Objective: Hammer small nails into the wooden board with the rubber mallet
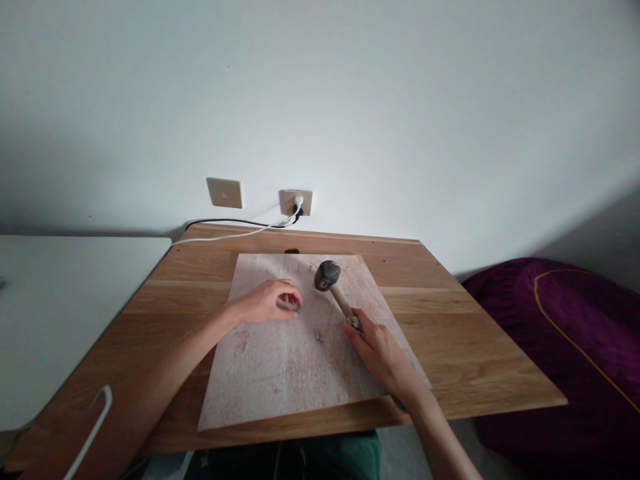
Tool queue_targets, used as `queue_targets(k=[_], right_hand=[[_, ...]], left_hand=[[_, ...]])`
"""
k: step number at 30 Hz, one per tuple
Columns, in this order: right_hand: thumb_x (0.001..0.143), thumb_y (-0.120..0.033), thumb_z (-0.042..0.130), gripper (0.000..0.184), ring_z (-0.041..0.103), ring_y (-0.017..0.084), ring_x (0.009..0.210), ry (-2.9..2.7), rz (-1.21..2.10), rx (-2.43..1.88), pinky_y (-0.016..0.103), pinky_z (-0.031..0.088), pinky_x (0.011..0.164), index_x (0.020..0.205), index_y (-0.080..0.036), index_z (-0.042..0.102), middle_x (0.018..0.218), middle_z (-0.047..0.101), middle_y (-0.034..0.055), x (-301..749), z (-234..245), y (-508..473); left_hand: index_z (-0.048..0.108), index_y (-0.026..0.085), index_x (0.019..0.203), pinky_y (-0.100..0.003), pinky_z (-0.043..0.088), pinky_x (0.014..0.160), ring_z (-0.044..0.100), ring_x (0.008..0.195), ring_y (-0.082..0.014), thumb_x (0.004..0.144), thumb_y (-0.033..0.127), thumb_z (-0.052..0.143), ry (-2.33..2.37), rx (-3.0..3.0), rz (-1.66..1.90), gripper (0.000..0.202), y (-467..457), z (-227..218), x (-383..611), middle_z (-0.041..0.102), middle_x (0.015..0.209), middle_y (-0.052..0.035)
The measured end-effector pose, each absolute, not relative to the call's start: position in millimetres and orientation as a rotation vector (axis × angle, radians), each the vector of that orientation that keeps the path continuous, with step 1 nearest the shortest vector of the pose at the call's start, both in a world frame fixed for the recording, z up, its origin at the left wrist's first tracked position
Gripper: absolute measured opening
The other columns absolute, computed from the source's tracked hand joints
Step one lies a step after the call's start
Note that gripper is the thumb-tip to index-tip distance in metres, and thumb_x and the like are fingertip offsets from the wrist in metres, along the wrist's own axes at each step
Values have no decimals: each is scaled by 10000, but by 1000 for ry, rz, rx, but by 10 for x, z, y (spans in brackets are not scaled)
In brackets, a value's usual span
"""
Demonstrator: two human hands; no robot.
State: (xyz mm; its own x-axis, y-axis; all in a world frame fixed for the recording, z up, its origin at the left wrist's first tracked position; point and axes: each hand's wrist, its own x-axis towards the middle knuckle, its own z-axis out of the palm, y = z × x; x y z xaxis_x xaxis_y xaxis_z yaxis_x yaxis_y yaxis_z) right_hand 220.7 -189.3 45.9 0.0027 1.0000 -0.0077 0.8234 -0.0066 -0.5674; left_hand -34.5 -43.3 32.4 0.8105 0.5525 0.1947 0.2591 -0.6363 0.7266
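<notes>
My right hand (377, 347) is closed round the handle of a mallet (341, 300) with a thick dark head, which is raised a little over a whitish, worn board (270, 373). My left hand (273, 301) is curled above the board's left half, thumb and fingertips drawn together. A small dark bit shows at those fingertips, apparently a nail (299, 309), mostly hidden. A few loose nails (319, 336) lie on the board between my hands. Along its far edge, several small nails (299, 269) stand in a row, partly behind the mallet head.
The board rests on a wooden table (450, 347) against a white wall. White and black cables (225, 237) run from a wall socket (305, 193) across the table's back left. A white surface (75, 320) adjoins at left; a purple cloth-covered bulk (560, 333) stands at right.
</notes>
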Motion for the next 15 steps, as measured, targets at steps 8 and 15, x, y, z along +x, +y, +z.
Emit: queue_targets(k=[8,15], right_hand=[[1045,-407,370,410,725,312,996,-1871,604,-1904,361,480,801,1300,-166,582,1003,782,137,2219,436,-1896],[1039,-402,379,387,744,292,946,-1879,576,-1888,337,493,759,1261,-175,601,962,787,120,2216,445,-1898]], left_hand=[[770,191,892,-271,485,737,627,779,-147,884,249,703,539,2310,525,89,-426,287,-340,679,877,-36],[767,188,897,-278,473,728,632,793,-162,921,311,688,595,2228,588,149,-417,264,-344,665,889,-44]])
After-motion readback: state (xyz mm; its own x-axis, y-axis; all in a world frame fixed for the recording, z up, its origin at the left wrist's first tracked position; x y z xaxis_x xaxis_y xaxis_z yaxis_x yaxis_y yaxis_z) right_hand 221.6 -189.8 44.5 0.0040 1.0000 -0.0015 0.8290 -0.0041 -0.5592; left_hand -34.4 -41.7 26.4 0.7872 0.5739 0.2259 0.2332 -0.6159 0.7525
